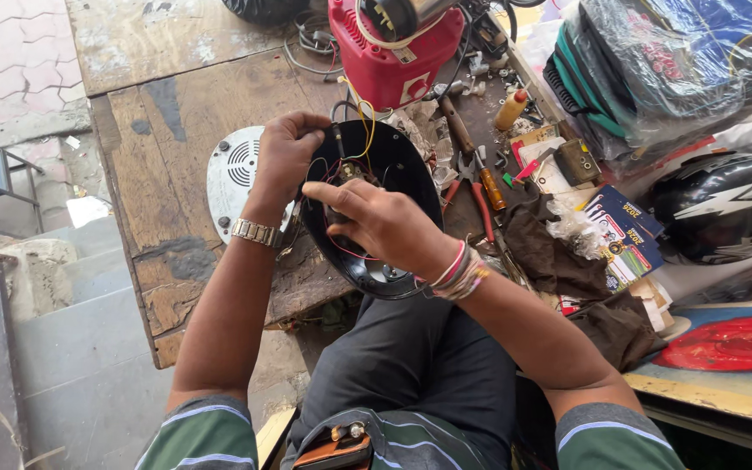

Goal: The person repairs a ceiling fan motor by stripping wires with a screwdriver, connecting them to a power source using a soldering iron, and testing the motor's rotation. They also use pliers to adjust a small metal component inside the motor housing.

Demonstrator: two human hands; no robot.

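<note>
Both hands, left hand (287, 152) and right hand (382, 222), work inside a black housing (411, 187) (wires showing).

A flat blue printed card packet (624, 233) lay at the right side of the tabletop (176, 113), rectangular, with white and red patches on it and small items pictured on its face. Just behind it sat a pale printed card with a red edge (540, 161) (half hidden under tools). A small white label (406, 55) was stuck high on the red appliance body (389, 65). At far right stood clear plastic-wrapped bundles (672, 61), their contents dark blue, green and black.
</note>
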